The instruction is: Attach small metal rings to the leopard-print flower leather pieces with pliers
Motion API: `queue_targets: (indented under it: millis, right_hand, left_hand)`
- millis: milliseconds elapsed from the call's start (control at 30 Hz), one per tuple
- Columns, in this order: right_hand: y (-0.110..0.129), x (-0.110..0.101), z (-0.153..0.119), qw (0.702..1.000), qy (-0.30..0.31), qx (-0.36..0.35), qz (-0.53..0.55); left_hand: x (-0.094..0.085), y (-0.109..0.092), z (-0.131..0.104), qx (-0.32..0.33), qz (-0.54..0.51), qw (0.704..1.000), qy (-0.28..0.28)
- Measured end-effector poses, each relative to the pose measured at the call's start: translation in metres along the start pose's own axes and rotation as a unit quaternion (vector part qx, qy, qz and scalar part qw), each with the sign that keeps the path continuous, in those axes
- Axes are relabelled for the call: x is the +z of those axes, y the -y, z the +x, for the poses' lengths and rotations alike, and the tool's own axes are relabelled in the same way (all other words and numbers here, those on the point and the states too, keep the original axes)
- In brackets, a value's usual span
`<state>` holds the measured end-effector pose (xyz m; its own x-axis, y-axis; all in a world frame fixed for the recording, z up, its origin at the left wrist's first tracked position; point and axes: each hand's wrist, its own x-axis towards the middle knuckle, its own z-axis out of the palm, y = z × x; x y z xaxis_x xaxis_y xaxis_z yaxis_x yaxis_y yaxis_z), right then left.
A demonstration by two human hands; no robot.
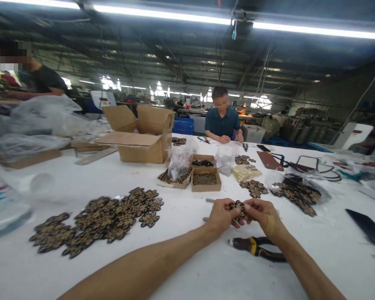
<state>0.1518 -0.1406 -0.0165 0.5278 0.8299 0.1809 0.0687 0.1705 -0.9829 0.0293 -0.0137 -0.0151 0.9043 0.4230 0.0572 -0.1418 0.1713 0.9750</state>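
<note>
Between my two hands is a small leopard-print piece with a dark edge [238,209]. My left hand [221,216] grips it from the left, thumb on top. My right hand [262,214], with a tan strip round the wrist, pinches its right side. Just below them, pliers with black and yellow handles [256,248] lie on the white table [187,266]. A large heap of similar leopard-print pieces [103,216] spreads out at the left. Beyond my hands, a small cardboard box [206,187] holds many small metallic parts.
A big open carton [143,146] stands at the back left. Clear bags [183,160], more leopard-print piles [296,193] and a dark flat object [367,227] lie around. A person in a teal shirt [223,121] sits across the table; another person is at the far left.
</note>
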Motion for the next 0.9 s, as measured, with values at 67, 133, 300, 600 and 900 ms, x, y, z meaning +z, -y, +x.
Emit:
queue_targets:
  millis: [67,133,300,600,900]
  right_hand:
    - [0.002,0.004,-0.001,1.000,-0.013,-0.005,-0.016]
    - [0.003,0.005,0.000,0.999,-0.018,-0.004,-0.028]
    - [0.009,-0.033,0.004,0.991,-0.058,-0.030,-0.118]
    - [-0.004,-0.126,-0.006,0.853,-0.073,0.066,-0.513]
    - [-0.017,-0.120,-0.003,0.841,-0.066,0.079,-0.532]
  left_hand:
    - [0.000,0.000,0.000,0.000,0.004,1.000,-0.002]
    - [0.000,0.000,0.000,0.006,0.015,1.000,-0.003]
    - [-0.003,-0.003,0.007,0.062,0.072,0.993,-0.067]
    - [-0.011,0.005,0.009,0.072,0.165,0.982,-0.054]
    - [-0.011,0.008,0.006,0.075,0.196,0.977,-0.027]
